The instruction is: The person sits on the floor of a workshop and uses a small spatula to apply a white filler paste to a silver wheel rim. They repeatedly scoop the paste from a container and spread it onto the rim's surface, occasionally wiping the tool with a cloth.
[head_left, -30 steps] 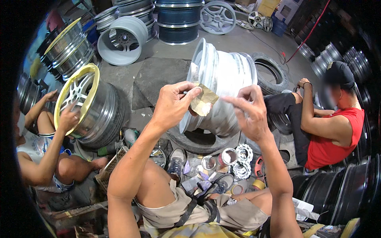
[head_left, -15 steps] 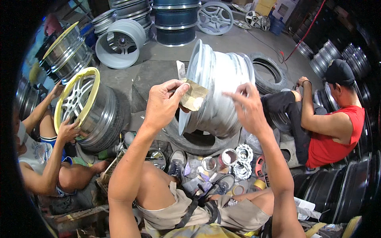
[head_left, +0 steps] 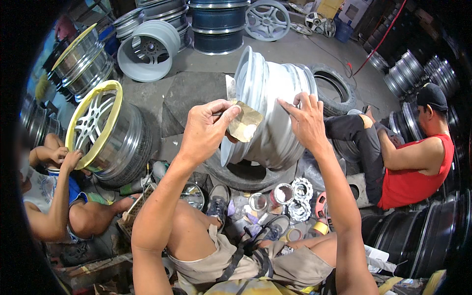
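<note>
We log the white-coated wheel rim (head_left: 285, 83) between 1 and 2 o'clock of view centre, above a tyre (head_left: 260, 184); at 10–11 o'clock our left hand (head_left: 210, 127) pinches a gold-brown card (head_left: 250, 118) bearing a white dab. At 2 o'clock our right hand (head_left: 309, 123) grips nothing, forefinger extended to the barrel, other fingers loosely bent, contact uncertain. We judge the step to be fingertip smoothing of white paste; the next move calls for light, even pressure, card held clear.
</note>
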`<state>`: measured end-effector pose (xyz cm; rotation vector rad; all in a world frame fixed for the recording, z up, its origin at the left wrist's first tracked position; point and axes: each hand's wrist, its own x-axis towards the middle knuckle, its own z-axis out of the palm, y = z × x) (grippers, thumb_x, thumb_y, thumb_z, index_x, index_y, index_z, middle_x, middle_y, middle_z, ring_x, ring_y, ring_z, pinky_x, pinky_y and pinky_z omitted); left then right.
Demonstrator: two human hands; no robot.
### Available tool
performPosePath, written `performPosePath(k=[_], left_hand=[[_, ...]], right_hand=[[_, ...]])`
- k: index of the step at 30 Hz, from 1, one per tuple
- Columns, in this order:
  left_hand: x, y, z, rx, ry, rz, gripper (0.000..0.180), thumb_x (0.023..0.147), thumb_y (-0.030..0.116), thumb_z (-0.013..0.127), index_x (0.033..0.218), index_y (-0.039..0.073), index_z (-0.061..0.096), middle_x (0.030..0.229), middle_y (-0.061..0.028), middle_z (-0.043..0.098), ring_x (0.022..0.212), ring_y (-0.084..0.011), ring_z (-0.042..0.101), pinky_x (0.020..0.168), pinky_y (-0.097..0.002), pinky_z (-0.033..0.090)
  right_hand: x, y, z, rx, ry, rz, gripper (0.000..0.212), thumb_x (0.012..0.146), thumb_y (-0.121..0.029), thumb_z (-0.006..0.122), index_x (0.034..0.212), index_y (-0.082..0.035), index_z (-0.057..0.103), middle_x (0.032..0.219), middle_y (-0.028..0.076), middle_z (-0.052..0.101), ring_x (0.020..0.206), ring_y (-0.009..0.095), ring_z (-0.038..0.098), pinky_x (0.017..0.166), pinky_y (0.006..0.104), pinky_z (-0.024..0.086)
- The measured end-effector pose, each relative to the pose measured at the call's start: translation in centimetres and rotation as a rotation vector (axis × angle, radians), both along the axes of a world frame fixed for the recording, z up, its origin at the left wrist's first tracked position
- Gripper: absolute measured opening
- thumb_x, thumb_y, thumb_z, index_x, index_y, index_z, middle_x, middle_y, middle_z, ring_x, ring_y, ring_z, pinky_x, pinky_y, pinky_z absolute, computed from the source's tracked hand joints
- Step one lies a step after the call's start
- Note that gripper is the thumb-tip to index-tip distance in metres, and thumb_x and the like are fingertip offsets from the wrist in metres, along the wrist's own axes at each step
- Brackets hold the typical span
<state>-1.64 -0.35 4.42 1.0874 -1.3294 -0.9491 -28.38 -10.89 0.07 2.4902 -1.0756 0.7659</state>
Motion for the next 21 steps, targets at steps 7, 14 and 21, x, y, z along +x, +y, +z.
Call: performPosePath(k=[7,14,21], left_hand=[[-0.5,0.3,0.6,0.008,0.017,-0.015,0.022,0.101,0.014,0.065,0.098,-0.007,0.072,0.076,-0.0038,0.070,0.067,-0.0082,0.067,0.054,-0.0266,0.057],[-0.3,0.3,0.3,0.022,0.015,-0.038,0.021,0.101,0.014,0.065,0.099,-0.006,0.072,0.077,-0.0040,0.070,0.068,-0.0087,0.068,0.054,-0.0266,0.058],[-0.3,0.3,0.4,0.031,0.016,-0.043,0.021,0.101,0.014,0.064,0.100,-0.005,0.073,0.077,-0.0039,0.071,0.068,-0.0080,0.067,0.054,-0.0263,0.058]], right_hand=[[-0.3,-1.0,1.0,-0.030,0.026,-0.081,0.043,0.083,-0.006,0.065,0.121,-0.023,0.077,0.101,0.005,0.049,0.099,0.023,0.047,0.083,0.0393,0.035],[0.0,0.0,0.4,-0.050,0.050,-0.063,0.041,0.083,-0.006,0.065,0.120,-0.021,0.076,0.103,0.006,0.051,0.098,0.024,0.048,0.083,0.0397,0.035],[0.1,-0.7,0.8,-0.072,0.020,-0.094,0.039,0.083,-0.006,0.065,0.118,-0.020,0.077,0.101,0.006,0.050,0.097,0.023,0.048,0.082,0.0390,0.035]])
